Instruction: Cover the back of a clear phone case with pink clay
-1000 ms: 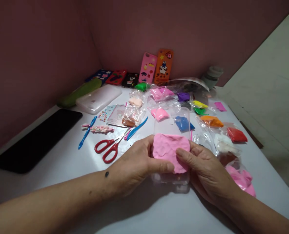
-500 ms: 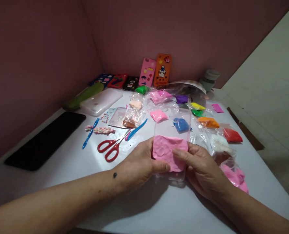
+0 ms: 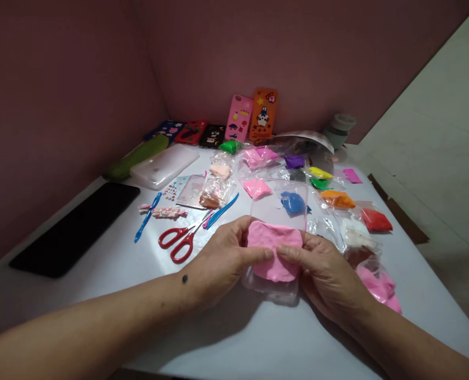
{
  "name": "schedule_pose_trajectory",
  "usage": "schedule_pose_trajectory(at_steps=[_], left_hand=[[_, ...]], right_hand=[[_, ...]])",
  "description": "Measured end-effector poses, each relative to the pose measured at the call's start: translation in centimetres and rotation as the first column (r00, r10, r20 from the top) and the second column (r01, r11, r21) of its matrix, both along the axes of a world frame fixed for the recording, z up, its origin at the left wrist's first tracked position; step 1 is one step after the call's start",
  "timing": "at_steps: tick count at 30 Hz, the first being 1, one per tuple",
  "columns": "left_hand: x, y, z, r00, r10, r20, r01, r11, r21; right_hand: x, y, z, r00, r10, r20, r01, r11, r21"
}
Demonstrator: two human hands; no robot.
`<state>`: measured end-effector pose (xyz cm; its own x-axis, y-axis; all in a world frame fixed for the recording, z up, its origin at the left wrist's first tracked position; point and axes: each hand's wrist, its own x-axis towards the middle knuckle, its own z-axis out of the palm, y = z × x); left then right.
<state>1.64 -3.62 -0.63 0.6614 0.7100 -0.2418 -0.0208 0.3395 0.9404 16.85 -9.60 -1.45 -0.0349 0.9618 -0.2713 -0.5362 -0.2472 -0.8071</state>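
A clear phone case (image 3: 274, 291) is held above the table between both hands, its far end tilted away from me. Pink clay (image 3: 276, 235), pressed into a flat sheet with an uneven surface, lies over its middle. My left hand (image 3: 232, 250) grips the case's left side, with the thumb flat on the clay. On the right side my right hand (image 3: 324, 264) does the same, its thumb tip pressing close to the left one. The fingers beneath the case are mostly hidden.
Red-handled scissors (image 3: 183, 245), a blue modelling tool (image 3: 147, 217) and a black phone (image 3: 78, 227) lie to the left. Bagged clay, including red (image 3: 376, 220) and blue (image 3: 293, 202), spreads behind and right. Decorated cases, one orange (image 3: 263, 113), lean on the wall.
My left thumb has moved up the clay, level with the right thumb. My right thumb has shifted slightly left, and the clay's lower edge looks reshaped.
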Motion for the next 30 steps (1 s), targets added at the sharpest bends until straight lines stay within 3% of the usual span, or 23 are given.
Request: schedule_pose_trajectory(at_steps=[15, 24, 30], left_hand=[[-0.17, -0.26, 0.53, 0.993, -0.093, -0.068, 0.095, 0.995, 0.033], [-0.13, 0.18, 0.68, 0.998, 0.005, -0.059, -0.001, 0.998, 0.068], [-0.21, 0.52, 0.67, 0.999, -0.033, 0.02, 0.034, 0.999, -0.04]], right_hand=[[-0.05, -0.23, 0.33, 0.995, -0.087, 0.058, 0.091, 0.993, -0.081], [0.27, -0.13, 0.22, 0.997, 0.079, -0.012, -0.079, 0.997, 0.011], [0.17, -0.1, 0.22, 1.0, 0.025, 0.002, -0.024, 1.0, -0.01]])
